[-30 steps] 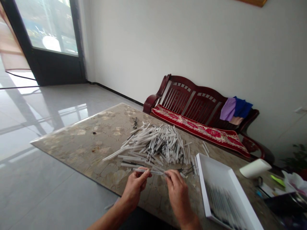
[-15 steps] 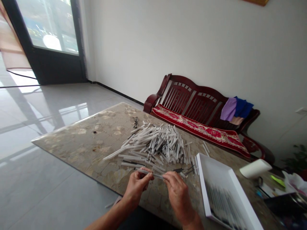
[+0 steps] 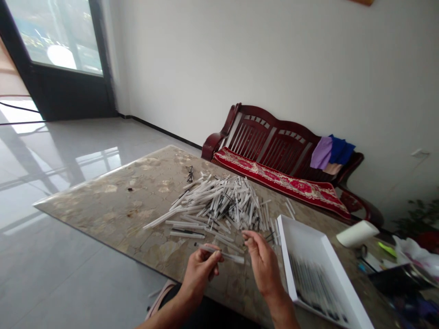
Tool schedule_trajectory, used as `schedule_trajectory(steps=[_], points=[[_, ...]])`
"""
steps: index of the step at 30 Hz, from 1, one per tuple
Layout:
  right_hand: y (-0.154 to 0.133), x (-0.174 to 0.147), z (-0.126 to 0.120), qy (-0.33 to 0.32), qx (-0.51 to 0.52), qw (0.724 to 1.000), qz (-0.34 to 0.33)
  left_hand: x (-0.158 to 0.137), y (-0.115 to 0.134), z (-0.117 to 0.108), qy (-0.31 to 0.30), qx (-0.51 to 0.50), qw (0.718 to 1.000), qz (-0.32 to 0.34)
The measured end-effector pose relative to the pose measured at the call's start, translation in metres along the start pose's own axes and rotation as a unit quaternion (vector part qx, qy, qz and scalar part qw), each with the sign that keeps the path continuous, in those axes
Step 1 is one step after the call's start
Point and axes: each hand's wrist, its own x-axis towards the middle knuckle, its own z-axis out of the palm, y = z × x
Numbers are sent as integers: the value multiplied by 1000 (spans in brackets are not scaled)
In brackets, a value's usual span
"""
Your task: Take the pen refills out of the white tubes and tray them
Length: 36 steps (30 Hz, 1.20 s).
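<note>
My left hand point(image 3: 202, 265) is closed in a pinch on a slim translucent tube point(image 3: 235, 258) with a dark end, which lies nearly level over the near edge of the table. To the right of the tube, my right hand point(image 3: 262, 256) is apart from it, fingers stretched forward and slightly bent, with nothing visible in them. Just beyond both hands is a loose pile of similar white and clear tubes point(image 3: 209, 196), some with dark parts. A white open box point(image 3: 325, 251) stands right of my right hand, with a row of dark-tipped slim sticks point(image 3: 317, 283) inside.
The patterned table point(image 3: 103, 201) also carries a white roll point(image 3: 357, 234), a plastic bag point(image 3: 411, 256) and a black object point(image 3: 394, 279) at the right. Small black items point(image 3: 190, 173) lie behind the pile. A dark red wooden bench point(image 3: 274, 137) stands beyond.
My right hand has let go of the tube's right end and moved up and away to the right. The left hand still holds the tube. The view has shifted slightly.
</note>
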Motion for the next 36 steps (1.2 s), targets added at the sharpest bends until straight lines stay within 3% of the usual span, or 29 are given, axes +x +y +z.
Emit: schedule_trajectory(steps=[4, 7, 11, 15, 17, 20, 24, 26, 28, 30, 32, 34, 35, 36], points=[[0, -10, -1, -50, -170, 974, -143, 7, 9, -2, 11, -19, 1000, -5], [5, -19, 13, -27, -230, 954, -188, 5, 8, 0, -5, -27, 1000, -10], [15, -26, 27, -24, -190, 968, -159, 2, 2, 2, 2, -5, 1000, 10], [25, -27, 26, -69, -22, 997, -19, 2, 5, -3, -49, 121, 985, 110], [28, -28, 24, -74, 96, 987, 106, 3, 11, -8, -78, 210, 953, 204], [26, -36, 25, -62, 280, 924, 253, 1, 21, -13, -116, 304, 881, 343], [13, -52, 38, -71, 459, 837, 289, -4, 26, -15, -275, 411, 754, 433], [9, -55, 41, -46, 501, 809, 304, -3, 23, -13, -317, 444, 700, 461], [14, -51, 32, -15, 511, 798, 320, 2, 17, -12, -328, 459, 666, 487], [31, -43, 6, 24, 480, 816, 320, 10, 11, -15, -319, 468, 654, 501], [58, -32, -36, 81, 391, 868, 295, 21, 6, -24, -282, 484, 666, 493], [92, -22, -88, 129, 213, 931, 266, 33, 4, -38, -245, 521, 677, 458], [108, -19, -114, 129, 81, 952, 264, 38, 3, -46, -225, 540, 681, 440], [124, -17, -138, 114, -61, 954, 272, 43, 3, -54, -204, 561, 686, 416]])
